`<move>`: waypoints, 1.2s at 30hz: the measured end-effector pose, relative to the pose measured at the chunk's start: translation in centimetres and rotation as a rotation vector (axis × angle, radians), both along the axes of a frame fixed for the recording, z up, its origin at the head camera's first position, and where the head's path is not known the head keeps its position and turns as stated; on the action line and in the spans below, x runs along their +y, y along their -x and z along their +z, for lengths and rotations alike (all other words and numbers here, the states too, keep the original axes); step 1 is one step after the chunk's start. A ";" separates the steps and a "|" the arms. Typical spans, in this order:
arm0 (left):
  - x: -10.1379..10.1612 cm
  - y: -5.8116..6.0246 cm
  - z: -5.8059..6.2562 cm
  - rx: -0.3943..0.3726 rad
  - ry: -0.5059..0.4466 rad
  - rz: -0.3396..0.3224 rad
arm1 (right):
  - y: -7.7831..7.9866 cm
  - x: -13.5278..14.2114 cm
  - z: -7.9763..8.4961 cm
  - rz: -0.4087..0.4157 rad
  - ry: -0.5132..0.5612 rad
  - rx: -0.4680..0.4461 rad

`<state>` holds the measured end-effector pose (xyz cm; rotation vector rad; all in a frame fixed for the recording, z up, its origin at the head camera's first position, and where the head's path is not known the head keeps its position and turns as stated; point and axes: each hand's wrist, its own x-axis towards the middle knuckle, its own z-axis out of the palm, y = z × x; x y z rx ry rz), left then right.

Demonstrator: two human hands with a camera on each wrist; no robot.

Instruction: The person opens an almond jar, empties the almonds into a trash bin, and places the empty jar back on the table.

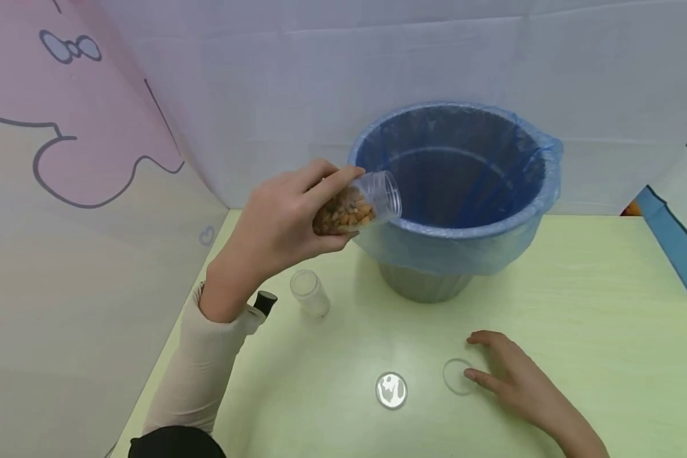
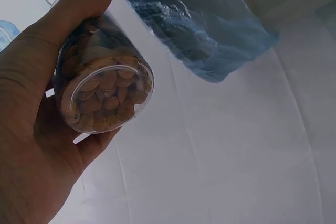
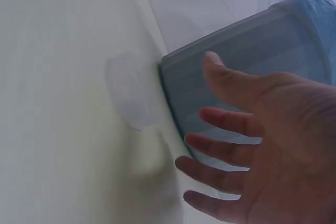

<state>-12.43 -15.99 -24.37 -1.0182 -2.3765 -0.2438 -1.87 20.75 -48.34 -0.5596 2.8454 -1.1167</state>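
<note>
Between left fingers (image 1: 333, 184), a clear jar (image 1: 378, 194) of almonds (image 1: 348, 214)

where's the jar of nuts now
In the head view, the jar of nuts is near the centre, in the left hand, its mouth at the left rim of the blue-lined bin.

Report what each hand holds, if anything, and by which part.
Left hand: a clear, plastic-looking cylindrical jar of brown nuts, gripped round its body, behind the open mouth. Right hand: nothing.
</note>
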 end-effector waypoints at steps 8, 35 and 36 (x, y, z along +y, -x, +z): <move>0.1 1.8 1.4 0.009 0.035 0.029 | 2.5 1.7 4.7 -0.160 0.232 -0.091; 2.0 6.4 4.1 -0.048 0.133 0.013 | 14.0 7.4 17.8 -0.102 0.945 -0.279; 2.1 6.6 4.1 -0.044 0.138 0.011 | 14.4 7.5 18.0 -0.088 0.957 -0.310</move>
